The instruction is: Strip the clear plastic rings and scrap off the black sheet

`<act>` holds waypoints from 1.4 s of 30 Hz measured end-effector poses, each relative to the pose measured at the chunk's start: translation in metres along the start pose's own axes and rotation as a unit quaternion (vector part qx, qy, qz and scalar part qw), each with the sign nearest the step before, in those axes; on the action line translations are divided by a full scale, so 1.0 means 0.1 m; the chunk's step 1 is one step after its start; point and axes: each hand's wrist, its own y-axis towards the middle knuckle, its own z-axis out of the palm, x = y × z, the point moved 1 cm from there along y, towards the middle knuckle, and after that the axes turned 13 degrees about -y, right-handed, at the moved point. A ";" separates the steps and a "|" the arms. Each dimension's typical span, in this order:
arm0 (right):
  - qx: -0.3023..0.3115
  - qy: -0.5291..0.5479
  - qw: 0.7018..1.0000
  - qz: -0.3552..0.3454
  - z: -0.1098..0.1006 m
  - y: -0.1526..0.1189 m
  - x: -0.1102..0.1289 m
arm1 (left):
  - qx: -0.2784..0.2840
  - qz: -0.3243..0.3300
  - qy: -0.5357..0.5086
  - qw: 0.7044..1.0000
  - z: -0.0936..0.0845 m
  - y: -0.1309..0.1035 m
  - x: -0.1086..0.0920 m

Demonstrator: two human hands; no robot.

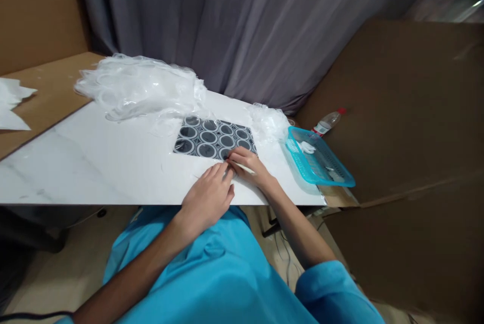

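At the far left, white torn-looking sheets (13,107) are lying on brown board, and a large heap of crinkled clear film (143,87) is spreading over the white marbled tabletop (94,162). The left hand (208,190) is resting palm down, fingers loosely bent; I cannot tell whether it is holding anything. Just beyond both hands, a sheet patterned with dark circles (217,137) is lying flat. The right hand (247,166) is curling its fingers inward at the sheet's near edge, its fingertips meeting the left's; a pale sliver is showing there, its hold unclear. Farther right, a smaller film heap (270,123), a blue plastic basket (300,162) and a red-capped bottle (327,123) are sitting.
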 end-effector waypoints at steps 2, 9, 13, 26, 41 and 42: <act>-0.005 0.006 1.000 0.002 0.02 0.01 -0.01 | -0.001 -0.002 -0.002 1.000 0.02 0.00 0.01; -0.050 0.155 0.978 0.134 0.04 0.03 -0.11 | 0.007 0.006 0.002 1.000 0.01 -0.02 0.00; -0.043 0.164 0.976 0.139 0.05 0.03 -0.14 | 0.015 0.002 0.006 1.000 0.00 -0.02 0.00; -0.031 0.147 0.979 0.138 0.05 0.03 -0.13 | 0.002 0.003 -0.013 1.000 0.03 -0.03 0.03; -0.018 0.054 0.998 0.039 0.00 0.02 0.00 | 0.006 -0.003 -0.012 1.000 0.01 -0.02 0.01; -0.017 0.038 0.999 0.034 0.01 0.01 0.01 | 0.006 -0.005 -0.013 1.000 0.01 -0.01 0.01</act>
